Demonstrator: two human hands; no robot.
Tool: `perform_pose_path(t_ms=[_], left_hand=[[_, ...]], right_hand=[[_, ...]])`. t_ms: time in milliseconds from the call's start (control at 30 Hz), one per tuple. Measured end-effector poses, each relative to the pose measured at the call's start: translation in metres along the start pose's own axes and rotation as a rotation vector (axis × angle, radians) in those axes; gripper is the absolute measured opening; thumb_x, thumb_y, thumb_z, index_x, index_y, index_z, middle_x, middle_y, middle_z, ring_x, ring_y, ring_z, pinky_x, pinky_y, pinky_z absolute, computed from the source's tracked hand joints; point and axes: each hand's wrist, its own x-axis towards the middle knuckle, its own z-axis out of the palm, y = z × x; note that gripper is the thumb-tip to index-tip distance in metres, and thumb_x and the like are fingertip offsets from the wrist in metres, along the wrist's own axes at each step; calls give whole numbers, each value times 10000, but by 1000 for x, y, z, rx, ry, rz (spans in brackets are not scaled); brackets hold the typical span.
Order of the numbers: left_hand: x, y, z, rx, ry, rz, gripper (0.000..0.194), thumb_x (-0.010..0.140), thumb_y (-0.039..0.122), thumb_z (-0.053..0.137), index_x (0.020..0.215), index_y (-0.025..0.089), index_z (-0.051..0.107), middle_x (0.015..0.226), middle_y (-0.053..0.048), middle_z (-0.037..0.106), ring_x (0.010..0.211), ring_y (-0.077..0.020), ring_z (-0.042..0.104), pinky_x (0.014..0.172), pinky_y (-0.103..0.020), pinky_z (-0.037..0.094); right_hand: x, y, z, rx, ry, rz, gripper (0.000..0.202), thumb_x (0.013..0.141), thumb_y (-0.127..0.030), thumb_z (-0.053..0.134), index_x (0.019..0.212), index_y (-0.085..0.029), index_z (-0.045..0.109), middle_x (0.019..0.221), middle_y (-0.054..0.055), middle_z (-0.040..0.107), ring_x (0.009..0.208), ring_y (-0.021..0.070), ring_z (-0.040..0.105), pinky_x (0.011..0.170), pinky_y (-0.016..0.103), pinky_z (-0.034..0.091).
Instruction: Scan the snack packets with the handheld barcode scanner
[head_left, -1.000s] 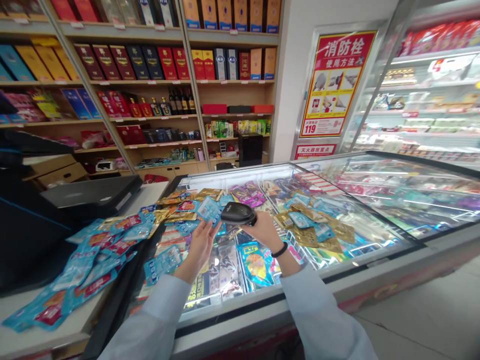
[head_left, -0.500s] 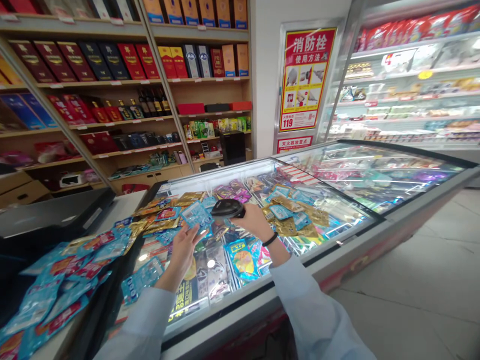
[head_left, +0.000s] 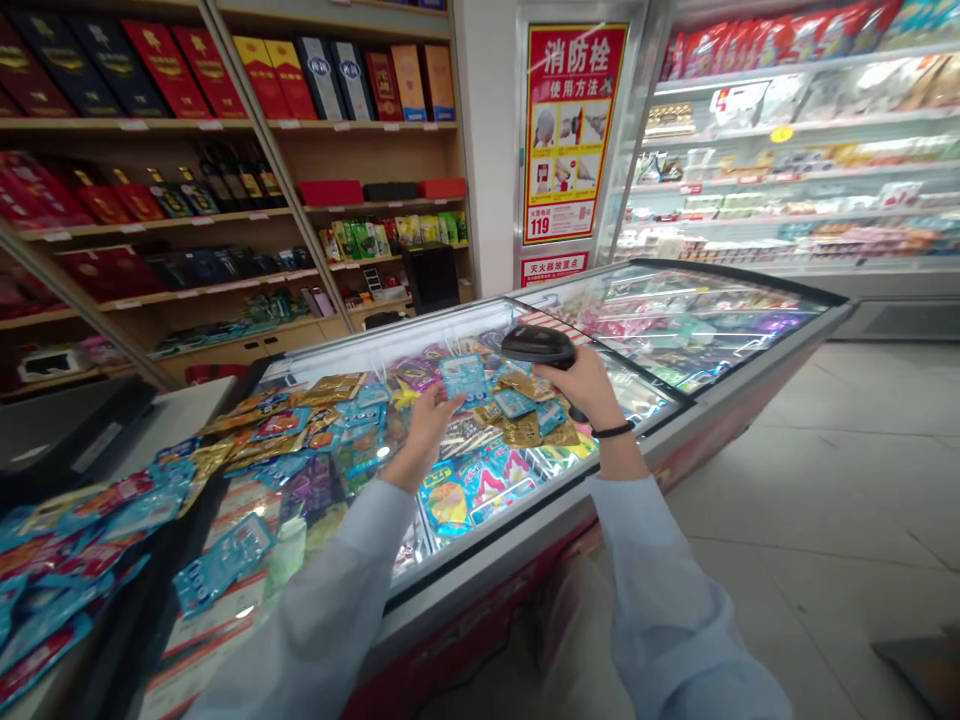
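Observation:
My right hand [head_left: 589,385] is closed around the handle of a black barcode scanner [head_left: 538,346], its head pointing left. In my left hand [head_left: 429,425] a light blue snack packet [head_left: 463,378] is pinched by its lower edge, held up over the freezer's glass top. Beneath the scanner lies a heap of gold packets [head_left: 523,428] mixed with blue ones. Left of my left hand, more blue and gold packets [head_left: 300,425] are spread over the glass. A single blue packet [head_left: 225,562] rests near my left forearm.
The chest freezer [head_left: 495,545] runs off to the right. On the left, a counter carries a pile of blue and red packets [head_left: 67,560] and a dark machine [head_left: 67,430]. Boxed goods shelves [head_left: 270,220] and a lit display fridge [head_left: 787,150] stand behind.
Both hands have moved right across the freezer, the left with the blue packet and the right with the scanner. The camera view has also swung right and down.

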Motion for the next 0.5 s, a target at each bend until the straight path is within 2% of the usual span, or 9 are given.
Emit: perform_pose_path(t_ms=[133,233,300,400,500], left_hand=[[23,-15,56,145,-14,-6,452,686,244,747,1101,135,605,823,-42,651,723,-158,637,699,-339,575],[37,-30,84,390,-1,16,486,752,245,690,1213,156,562,950,-83,668,808,-177,651,734,-318,547],[41,-40,93,648,45,90,470,753,236,680,1205,160,578,1072,-120,653,976,-225,624,849,-351,503],[40,-52,97,1001,109,238,444,753,257,669,1181,161,607,1254,-159,571,1212,-297,480,1011,-416,372],[35,-55,93,1126,126,311,390,805,317,609,1167,171,621,1315,-150,529,1265,-305,413,1053,-434,300]], right_hand=[[3,27,-25,-31,116,101,274,651,-412,661,675,-142,704,567,81,659,656,256,659,567,286,441],[-1,45,-32,-39,145,182,297,667,-427,639,708,-144,716,583,82,670,673,257,667,586,290,446],[-4,55,-32,-50,149,224,304,674,-438,630,716,-150,719,577,79,668,677,255,668,593,291,446],[-9,71,-28,-70,130,282,304,682,-446,627,735,-161,720,592,79,673,691,254,669,581,284,439],[-14,84,-22,-94,94,294,298,691,-440,629,750,-161,717,631,91,685,705,254,669,570,276,431]])
